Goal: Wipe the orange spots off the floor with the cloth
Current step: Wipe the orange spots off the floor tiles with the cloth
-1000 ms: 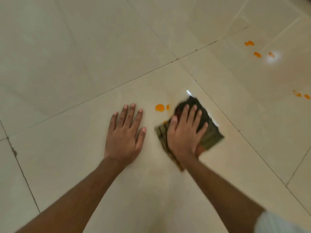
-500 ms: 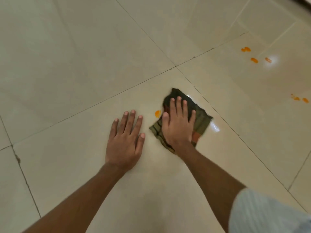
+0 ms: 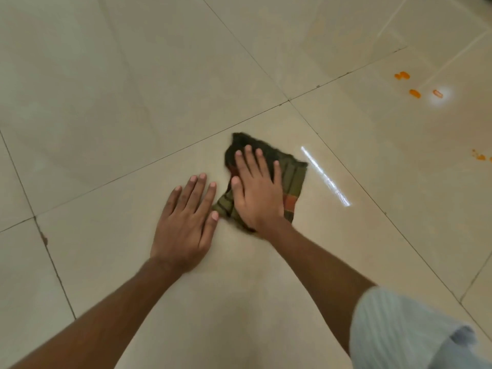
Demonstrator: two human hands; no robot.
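A dark green striped cloth (image 3: pixel 292 179) lies flat on the beige tiled floor (image 3: pixel 133 102). My right hand (image 3: pixel 257 193) presses down on it with flat, spread fingers. My left hand (image 3: pixel 186 222) rests palm down on the bare tile just left of the cloth, its thumb almost touching the cloth's edge. No orange spot shows beside the cloth. Three orange spots (image 3: pixel 414 93) sit on the tile at the far right, and a smaller orange smear (image 3: pixel 480 156) lies at the right edge.
Dark grout lines (image 3: pixel 288 100) cross the floor and meet just beyond the cloth. A bright streak of reflected light (image 3: pixel 326 177) lies to the right of the cloth. A light sleeve (image 3: pixel 399 328) shows on my right arm at the bottom right.
My right hand has slid the cloth left and forward over the orange spots beside my left hand; they no longer show. My left hand has stayed planted.
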